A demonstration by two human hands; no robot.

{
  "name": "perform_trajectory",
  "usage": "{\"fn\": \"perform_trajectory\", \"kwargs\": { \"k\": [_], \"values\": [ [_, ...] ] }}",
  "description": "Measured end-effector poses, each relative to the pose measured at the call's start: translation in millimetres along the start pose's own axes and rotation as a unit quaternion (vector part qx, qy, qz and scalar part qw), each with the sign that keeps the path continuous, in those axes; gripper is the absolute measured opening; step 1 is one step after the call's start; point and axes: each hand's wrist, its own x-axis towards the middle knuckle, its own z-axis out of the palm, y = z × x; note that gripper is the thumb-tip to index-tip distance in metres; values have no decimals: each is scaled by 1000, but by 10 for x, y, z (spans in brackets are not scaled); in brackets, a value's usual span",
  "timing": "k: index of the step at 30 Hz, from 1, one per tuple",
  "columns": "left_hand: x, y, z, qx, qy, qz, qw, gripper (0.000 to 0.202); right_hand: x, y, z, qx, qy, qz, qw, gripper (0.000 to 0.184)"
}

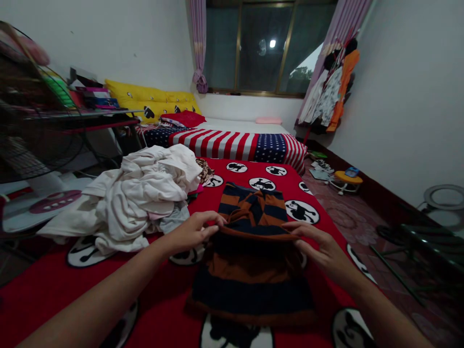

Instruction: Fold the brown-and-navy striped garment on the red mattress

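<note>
A shirt with wide brown and navy stripes [253, 285] lies partly folded on the red blanket [163, 304]. At the left end of its fold, my left hand [197, 229] pinches the cloth between thumb and fingers. My right hand [317, 244] grips the opposite end of the same fold, which is lifted slightly between the two hands. The shirt's lower part lies flat toward me, and its far part is bunched near the collar. Left of the shirt is a heaped pile of white clothes [145, 188].
Beyond stands a bed with a stars-and-stripes cover [224, 145] and a red pillow [184, 118]. A fan base [47, 203] and a cluttered desk [108, 113] flank the left. On the right are a small yellow stool [348, 178], a dark bench [435, 246] and hanging clothes [329, 92].
</note>
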Motion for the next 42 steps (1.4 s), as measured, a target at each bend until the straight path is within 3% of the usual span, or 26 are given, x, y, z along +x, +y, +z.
{"fn": "perform_trajectory", "kwargs": {
  "k": [3,6,9,11,14,18,22,25,27,30,32,36,39,42],
  "values": [
    [279,127,-145,-173,3,-53,983,11,278,-95,-117,127,-13,86,988,22],
    [629,148,-146,-342,77,-110,930,18,617,-50,-71,236,74,146,958,25],
    [802,36,-7,-372,208,-183,886,25,759,153,65,209,196,206,936,36],
    [724,-77,109,-352,256,-224,872,29,658,317,131,146,224,238,934,43],
    [379,-211,252,-298,257,-253,884,41,321,475,130,39,178,239,954,41],
    [-67,-235,346,-199,170,-257,930,59,9,437,34,-137,65,213,965,42],
    [-164,-212,379,-46,123,-211,969,64,87,294,-10,-277,-18,218,936,24],
    [-126,-211,402,40,129,-172,976,59,234,189,-15,-319,-1,189,929,11],
    [-112,-220,421,66,128,-160,977,57,315,127,-5,-264,65,161,949,12],
    [-113,-254,449,98,129,-141,977,55,396,66,47,-19,145,139,979,21],
    [-113,-283,462,109,135,-128,977,56,431,65,98,161,168,144,962,28],
    [-106,-326,474,105,148,-113,977,53,476,178,183,412,157,164,883,38],
    [-109,-352,484,100,166,-114,974,51,476,317,211,412,167,256,858,40],
    [-89,-376,472,93,187,-148,967,47,446,386,191,259,197,306,894,35]
  ]
}}
